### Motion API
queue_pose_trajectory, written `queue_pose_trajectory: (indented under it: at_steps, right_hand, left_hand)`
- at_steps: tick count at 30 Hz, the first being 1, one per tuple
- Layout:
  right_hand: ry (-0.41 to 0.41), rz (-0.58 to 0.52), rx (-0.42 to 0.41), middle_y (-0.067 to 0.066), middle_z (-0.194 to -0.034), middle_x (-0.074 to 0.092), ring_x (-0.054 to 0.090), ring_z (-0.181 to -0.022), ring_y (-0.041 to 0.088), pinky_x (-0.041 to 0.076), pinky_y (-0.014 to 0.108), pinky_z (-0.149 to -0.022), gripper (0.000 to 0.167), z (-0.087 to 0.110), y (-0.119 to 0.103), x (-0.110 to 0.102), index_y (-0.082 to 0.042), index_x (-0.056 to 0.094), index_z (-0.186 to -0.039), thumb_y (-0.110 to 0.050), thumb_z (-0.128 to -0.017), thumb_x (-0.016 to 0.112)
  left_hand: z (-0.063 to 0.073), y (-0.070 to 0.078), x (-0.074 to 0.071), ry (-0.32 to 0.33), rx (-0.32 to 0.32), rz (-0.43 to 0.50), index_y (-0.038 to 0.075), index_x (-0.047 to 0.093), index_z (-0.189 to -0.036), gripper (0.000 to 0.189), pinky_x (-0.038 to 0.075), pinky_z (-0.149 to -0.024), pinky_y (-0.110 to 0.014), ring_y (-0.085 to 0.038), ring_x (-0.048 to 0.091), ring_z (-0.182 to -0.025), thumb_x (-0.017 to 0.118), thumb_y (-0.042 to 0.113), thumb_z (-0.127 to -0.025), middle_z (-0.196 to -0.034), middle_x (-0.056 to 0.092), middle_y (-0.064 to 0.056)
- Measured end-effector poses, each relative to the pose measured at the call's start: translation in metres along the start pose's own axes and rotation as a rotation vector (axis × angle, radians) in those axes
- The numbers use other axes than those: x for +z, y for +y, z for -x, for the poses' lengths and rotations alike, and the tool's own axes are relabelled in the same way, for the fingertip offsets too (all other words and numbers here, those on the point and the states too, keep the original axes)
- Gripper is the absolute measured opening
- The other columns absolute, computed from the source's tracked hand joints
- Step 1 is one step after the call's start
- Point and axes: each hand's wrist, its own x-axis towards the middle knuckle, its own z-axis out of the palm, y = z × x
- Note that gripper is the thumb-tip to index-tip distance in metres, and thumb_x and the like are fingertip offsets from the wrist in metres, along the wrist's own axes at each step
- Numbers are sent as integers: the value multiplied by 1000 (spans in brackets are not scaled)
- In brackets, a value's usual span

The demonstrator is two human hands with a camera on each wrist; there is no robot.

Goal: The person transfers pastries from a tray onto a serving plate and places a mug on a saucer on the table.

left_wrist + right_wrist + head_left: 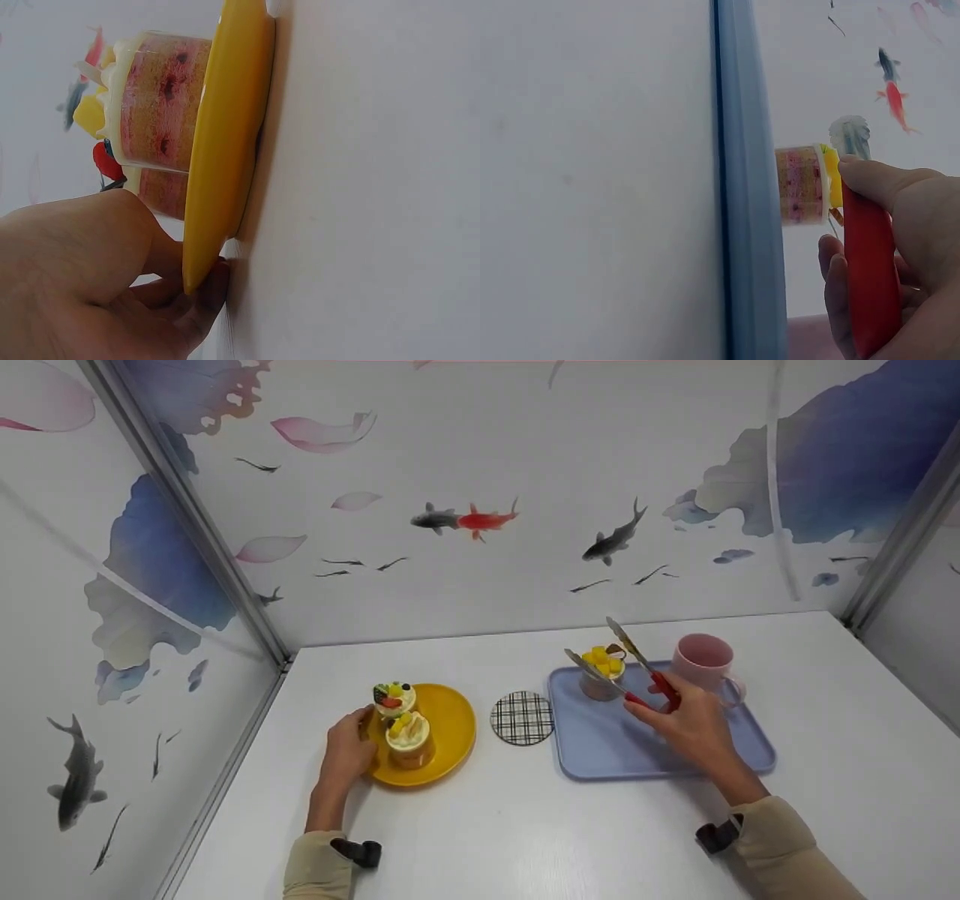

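Observation:
My left hand [349, 750] grips the left rim of a yellow plate [456, 727], its fingers curled under the edge in the left wrist view. Two cake cups stand upright on that plate: a nearer one [410, 746] topped with cream and yellow fruit, and a farther one [394, 701] with mixed fruit. My right hand [697, 724] holds food tongs [665, 692] by their red handles. The tongs' metal arms are spread apart, one on each side of a third cake cup [598, 688] topped with yellow cubes.
The third cup stands near the back left corner of a blue tray [600, 757]. A pink mug [701, 664] is at the tray's back right. Between plate and tray lies a round checked coaster [520, 720]. A printed wall panel [465, 585] rises behind the white table [510, 840].

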Motion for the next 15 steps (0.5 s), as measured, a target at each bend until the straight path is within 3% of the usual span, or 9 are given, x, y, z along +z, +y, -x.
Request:
queue_pose_trajectory:
  at_steps: [5,15]
  right_hand:
    - [-16,-4,7,22,-118,73,64,-102,33,53,15,-70,71,-1,1,-1,0,67,-138,-46,-88,89]
    - [-56,-2,28,22,-123,71,62,-107,34,54,17,-76,74,-2,6,-1,-1,65,-142,-48,-89,87]
  left_hand:
    - [1,-1,0,22,31,-8,-5,48,-158,65,36,-130,-58,-46,44,-155,54,-15,-94,-162,50,-30]
    - [-1,-1,0,2,-1,9,-4,46,-160,68,35,-131,-58,-45,42,-158,53,-16,-94,-165,48,-28]
